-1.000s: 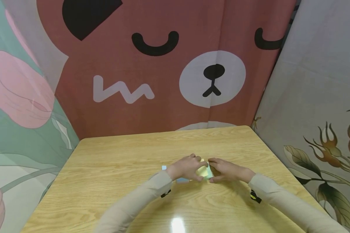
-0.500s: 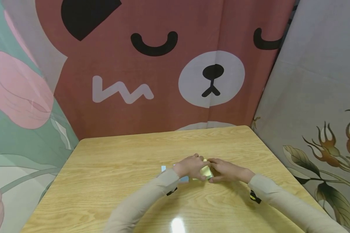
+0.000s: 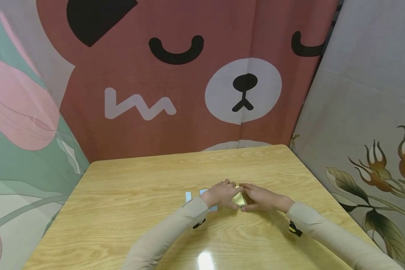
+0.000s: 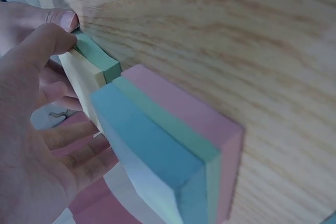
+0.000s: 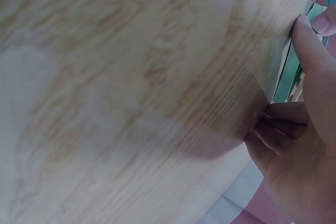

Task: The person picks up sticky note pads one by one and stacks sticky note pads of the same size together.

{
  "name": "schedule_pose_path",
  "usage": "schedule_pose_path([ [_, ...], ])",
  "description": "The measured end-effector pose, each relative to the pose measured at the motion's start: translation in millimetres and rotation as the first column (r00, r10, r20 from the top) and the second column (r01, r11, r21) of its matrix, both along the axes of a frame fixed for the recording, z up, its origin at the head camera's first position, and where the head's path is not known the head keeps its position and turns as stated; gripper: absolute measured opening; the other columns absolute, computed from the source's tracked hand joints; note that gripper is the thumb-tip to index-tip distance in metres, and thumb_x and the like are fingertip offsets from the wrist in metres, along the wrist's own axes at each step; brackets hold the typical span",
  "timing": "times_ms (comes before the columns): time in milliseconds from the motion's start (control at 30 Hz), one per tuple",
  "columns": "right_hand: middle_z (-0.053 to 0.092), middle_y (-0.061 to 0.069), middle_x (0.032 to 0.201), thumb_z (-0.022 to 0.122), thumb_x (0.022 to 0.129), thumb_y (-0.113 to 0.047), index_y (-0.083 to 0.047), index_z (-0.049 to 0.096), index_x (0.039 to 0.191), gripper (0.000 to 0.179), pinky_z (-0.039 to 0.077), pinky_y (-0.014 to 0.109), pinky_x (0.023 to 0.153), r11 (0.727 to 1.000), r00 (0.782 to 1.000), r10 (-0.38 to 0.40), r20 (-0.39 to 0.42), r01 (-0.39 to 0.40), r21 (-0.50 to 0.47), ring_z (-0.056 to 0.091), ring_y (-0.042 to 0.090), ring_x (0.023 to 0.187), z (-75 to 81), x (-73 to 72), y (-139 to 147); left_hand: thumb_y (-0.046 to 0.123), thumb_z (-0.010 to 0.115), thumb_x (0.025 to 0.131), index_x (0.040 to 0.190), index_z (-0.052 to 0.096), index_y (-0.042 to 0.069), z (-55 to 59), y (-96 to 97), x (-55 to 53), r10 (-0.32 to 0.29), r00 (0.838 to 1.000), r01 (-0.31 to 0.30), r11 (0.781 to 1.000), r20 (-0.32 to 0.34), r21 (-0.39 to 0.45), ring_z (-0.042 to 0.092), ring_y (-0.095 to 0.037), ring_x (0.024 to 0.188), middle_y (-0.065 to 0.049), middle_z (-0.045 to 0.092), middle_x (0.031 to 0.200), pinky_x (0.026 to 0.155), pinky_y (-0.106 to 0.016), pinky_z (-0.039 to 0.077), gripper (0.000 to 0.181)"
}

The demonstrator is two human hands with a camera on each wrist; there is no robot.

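Note:
A yellow sticky-note pad [image 3: 238, 199] lies on a green sticky-note pad [image 4: 94, 53], close to flush. My left hand [image 3: 221, 194] grips the yellow pad, thumb at the near edge and fingers reaching over the far side. From the right, my right hand [image 3: 264, 197] holds the green pad [image 5: 287, 74] between thumb and fingertips at its near and far corners. The two thumbs nearly meet. Beside the pair, partly beneath my left hand in the head view, stands a stack with a blue pad [image 4: 152, 124] over a thin green pad and a pink pad [image 4: 184, 100].
A narrow light-blue piece [image 3: 188, 196] lies left of the stack on the wooden table [image 3: 138, 187]. Printed cloths hang behind the table and on both sides. Each wrist wears a dark strap [image 3: 295, 228].
My left hand has moved a little to the right with the yellow pad, up against my right hand. More of the blue pad shows. My right hand stays nearly still.

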State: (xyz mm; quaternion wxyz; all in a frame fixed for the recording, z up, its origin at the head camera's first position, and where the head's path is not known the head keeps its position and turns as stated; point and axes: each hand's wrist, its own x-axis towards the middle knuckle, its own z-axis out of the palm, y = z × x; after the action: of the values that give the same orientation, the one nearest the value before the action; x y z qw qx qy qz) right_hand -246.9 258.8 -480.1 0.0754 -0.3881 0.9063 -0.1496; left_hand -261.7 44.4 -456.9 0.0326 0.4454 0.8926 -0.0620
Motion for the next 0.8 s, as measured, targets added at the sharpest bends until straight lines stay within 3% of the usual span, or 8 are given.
schedule_pose_path([
  [200,0.03,0.033,0.15,0.061,0.096,-0.047,0.014,0.04,0.142,0.079,0.035,0.06,0.105,1.0,1.0,-0.002,-0.006,0.002,0.018,0.033,0.048,0.136,0.7,0.0,-0.8,0.056,0.063,0.092,0.146,0.044,0.022,-2.8,-1.8,0.2,-0.01,1.0,0.011,1.0,-0.009,0.016,0.053,-0.02,0.11,-0.006,0.057,0.13,0.091,-0.032,0.05,0.067],
  [633,0.029,0.031,0.152,0.061,0.097,-0.046,0.012,0.04,0.144,0.078,0.034,0.058,0.107,0.999,1.0,-0.016,0.003,0.016,0.031,0.032,0.046,0.138,3.2,2.1,-2.5,0.056,0.062,0.093,0.137,0.053,0.024,-4.6,-3.1,0.6,-0.03,0.999,0.031,0.999,-0.029,0.022,0.052,-0.019,0.113,-0.003,0.057,0.129,0.096,-0.033,0.048,0.055],
  [800,0.029,0.032,0.152,0.06,0.097,-0.047,0.013,0.039,0.144,0.079,0.034,0.059,0.107,0.999,1.0,-0.017,-0.004,0.017,0.035,0.032,0.046,0.137,3.3,2.5,-2.6,0.055,0.061,0.093,0.143,0.047,0.025,-6.4,-5.8,1.0,-0.02,1.0,0.021,0.999,-0.018,0.029,0.05,-0.021,0.119,-0.004,0.053,0.133,0.1,-0.035,0.045,0.06],
])
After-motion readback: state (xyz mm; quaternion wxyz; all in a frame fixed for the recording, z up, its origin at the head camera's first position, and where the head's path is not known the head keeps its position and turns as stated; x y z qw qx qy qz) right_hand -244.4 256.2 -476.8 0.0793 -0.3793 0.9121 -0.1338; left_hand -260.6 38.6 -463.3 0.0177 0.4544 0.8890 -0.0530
